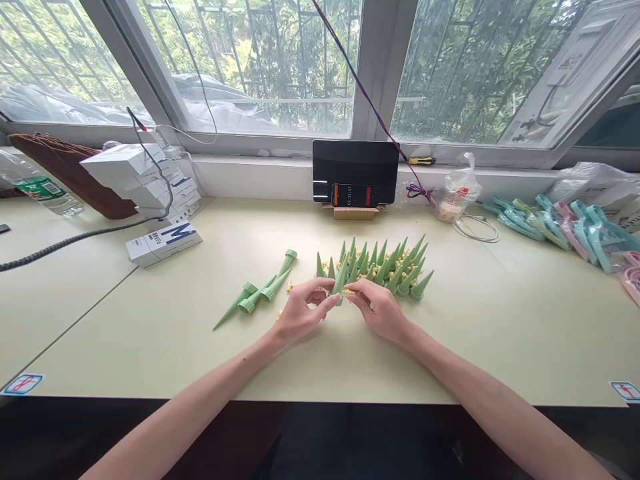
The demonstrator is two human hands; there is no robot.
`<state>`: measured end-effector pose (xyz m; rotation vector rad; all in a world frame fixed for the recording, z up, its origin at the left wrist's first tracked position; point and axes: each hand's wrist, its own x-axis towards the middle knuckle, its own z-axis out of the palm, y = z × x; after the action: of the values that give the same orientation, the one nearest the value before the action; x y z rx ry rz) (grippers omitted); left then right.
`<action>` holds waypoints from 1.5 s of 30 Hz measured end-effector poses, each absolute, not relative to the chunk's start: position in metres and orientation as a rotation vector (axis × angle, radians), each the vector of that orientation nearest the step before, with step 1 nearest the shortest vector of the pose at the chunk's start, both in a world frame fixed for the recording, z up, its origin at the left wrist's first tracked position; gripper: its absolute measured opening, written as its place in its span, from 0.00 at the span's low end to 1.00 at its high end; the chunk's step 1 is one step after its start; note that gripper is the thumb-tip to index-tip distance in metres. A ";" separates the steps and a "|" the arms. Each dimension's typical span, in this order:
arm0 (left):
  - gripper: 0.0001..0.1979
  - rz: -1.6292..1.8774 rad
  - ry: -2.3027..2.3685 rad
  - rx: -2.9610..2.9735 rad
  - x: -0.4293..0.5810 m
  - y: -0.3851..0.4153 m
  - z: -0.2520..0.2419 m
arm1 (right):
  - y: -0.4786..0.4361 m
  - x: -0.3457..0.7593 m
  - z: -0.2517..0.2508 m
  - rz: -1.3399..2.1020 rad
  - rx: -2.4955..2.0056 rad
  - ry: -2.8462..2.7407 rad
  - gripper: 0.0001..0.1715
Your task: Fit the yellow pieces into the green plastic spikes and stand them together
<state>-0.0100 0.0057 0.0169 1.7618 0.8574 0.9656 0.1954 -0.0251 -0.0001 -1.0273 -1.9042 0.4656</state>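
My left hand [304, 312] is closed around the base of a green plant watering spike [341, 279], whose point tilts up and away from me. At the right side of that base, my right hand [383, 312] pinches a small yellow valve piece [349, 291]; whether it is seated in the spike cannot be made out. Just behind both hands, several upright green spikes [421, 288] with yellow pieces stand in close rows, points up. Left of my left hand, several loose green spikes [253, 300] lie on their sides. A few yellow pieces [290, 285] are partly hidden by my left hand.
A phone showing a timer [356, 195] leans on a black screen [320, 160] at the back. White boxes [165, 243] and a plastic bottle [47, 190] are at left. A bagged cup [454, 193], a cable [477, 230] and pastel plastic clips [590, 230] are at right.
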 end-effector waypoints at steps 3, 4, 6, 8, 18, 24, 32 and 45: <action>0.16 0.955 0.862 1.798 -0.010 0.006 0.016 | -0.024 0.196 -0.004 0.467 -1.025 -1.932 0.13; 0.15 0.960 0.859 1.819 -0.010 0.006 0.015 | -0.023 0.196 -0.004 0.473 -1.031 -1.939 0.14; 0.15 0.977 0.845 1.860 -0.010 0.007 0.014 | -0.023 0.196 -0.004 0.495 -1.048 -1.949 0.16; 0.14 0.993 0.833 1.892 -0.009 0.007 0.013 | -0.024 0.196 -0.003 0.528 -1.066 -1.947 0.18; 0.10 1.062 0.636 2.034 -0.007 0.008 0.014 | -0.030 0.189 0.007 1.336 -1.006 -1.552 0.23; 0.10 1.067 0.632 2.064 -0.007 0.008 0.015 | -0.028 0.190 0.012 1.548 -0.936 -1.398 0.25; 0.14 1.049 0.859 1.956 -0.006 0.008 0.011 | -0.027 0.190 0.008 1.107 -1.090 -1.547 0.24; 0.17 0.953 0.900 1.816 -0.008 0.007 0.018 | -0.027 0.193 0.007 0.709 -1.108 -1.768 0.17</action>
<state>-0.0075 0.0072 0.0184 1.8164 0.9005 0.9526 0.1930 -0.0271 0.0073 -1.1076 -1.7678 0.7086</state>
